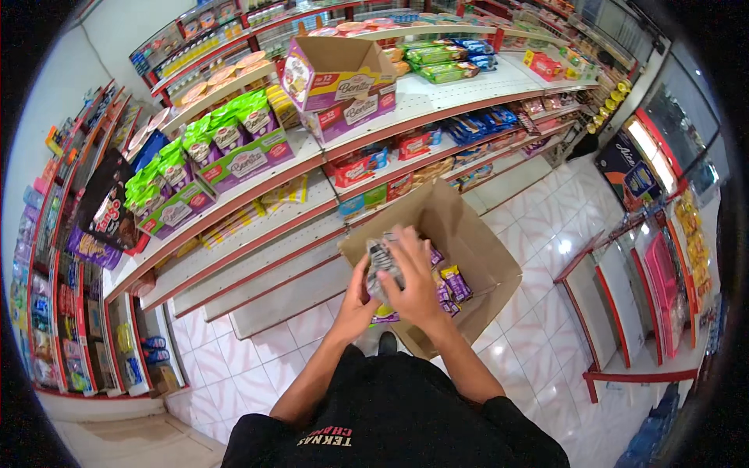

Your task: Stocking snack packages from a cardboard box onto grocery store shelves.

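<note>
Between both hands, above an open cardboard carton (491,257), is a silvery snack packet (380,264) with dark print. My left hand (356,301) grips its left side and lower part. My right hand (416,281) lies over its right side, thumb across the front and fingers blurred at the top. Part of a purple, green and yellow packet (384,314) shows just below the hands. Several small purple and yellow snack packets (456,284) lie inside the carton; my right hand and forearm hide some of its contents.
Ahead stands a shelf rack (445,96) with red-edged tiers. Its top holds display boxes of green and purple packets (228,137), an open display carton (345,76) and green biscuit packs (436,58). A low shelf unit (603,316) stands right on the tiled floor (526,374).
</note>
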### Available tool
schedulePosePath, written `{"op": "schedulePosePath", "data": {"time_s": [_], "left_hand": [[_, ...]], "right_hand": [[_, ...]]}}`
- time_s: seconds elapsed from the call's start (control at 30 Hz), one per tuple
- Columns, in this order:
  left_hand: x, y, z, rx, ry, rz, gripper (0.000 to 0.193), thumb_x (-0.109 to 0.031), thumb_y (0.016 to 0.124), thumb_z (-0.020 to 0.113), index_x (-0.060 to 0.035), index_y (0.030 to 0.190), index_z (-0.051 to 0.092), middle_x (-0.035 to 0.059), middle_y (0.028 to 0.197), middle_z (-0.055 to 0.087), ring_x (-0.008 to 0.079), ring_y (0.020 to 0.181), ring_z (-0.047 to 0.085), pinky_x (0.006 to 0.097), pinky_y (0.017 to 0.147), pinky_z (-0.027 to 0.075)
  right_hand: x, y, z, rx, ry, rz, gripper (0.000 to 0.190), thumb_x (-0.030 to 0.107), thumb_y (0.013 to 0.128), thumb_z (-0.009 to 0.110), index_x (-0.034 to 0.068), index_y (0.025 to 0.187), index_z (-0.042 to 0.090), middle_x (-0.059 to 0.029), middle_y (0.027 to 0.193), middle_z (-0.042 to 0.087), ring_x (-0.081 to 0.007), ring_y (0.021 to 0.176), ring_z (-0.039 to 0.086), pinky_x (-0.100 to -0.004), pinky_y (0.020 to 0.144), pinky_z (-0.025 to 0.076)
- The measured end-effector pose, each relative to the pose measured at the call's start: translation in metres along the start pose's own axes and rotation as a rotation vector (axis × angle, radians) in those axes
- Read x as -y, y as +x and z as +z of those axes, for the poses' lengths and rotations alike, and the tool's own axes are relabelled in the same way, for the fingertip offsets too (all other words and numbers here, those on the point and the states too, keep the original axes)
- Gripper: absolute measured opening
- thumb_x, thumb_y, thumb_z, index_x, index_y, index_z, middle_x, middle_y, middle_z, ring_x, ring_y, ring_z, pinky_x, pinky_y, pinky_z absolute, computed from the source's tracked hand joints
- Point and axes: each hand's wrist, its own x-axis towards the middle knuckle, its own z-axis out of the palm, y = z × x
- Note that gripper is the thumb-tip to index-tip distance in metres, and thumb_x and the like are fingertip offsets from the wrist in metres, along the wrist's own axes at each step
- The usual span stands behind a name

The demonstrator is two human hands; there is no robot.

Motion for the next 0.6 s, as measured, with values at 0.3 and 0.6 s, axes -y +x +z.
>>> {"op": "schedulePosePath", "data": {"time_s": [0.3,0.6], "left_hand": [[0.013,0.009,-0.009,-0.002,-0.472,-0.066,0.056,-0.013,0.105,0.037,-0.0170,0.157,0.017,0.0114,0.150,0.039,0.0269,0.132,0.047,0.0406,0.109,0.043],[-0.001,0.016,-0.013,-0.027,-0.469,-0.065,0.066,-0.056,0.103,0.029,-0.0170,0.156,0.019,0.0102,0.151,0.037,0.0249,0.135,0.044,0.0393,0.110,0.040]], "right_hand": [[0.012,-0.018,0.002,0.113,0.070,-0.052,0.063,0.036,0.088,0.063,0.003,0.140,0.048,-0.0176,0.149,0.042,-0.0412,0.142,0.033,-0.0583,0.114,0.022],[0.019,-0.034,0.009,0.194,-0.093,-0.088,0.076,0.046,0.084,0.069,0.005,0.143,0.045,-0.0179,0.151,0.039,-0.0387,0.143,0.032,-0.0593,0.113,0.023]]}}
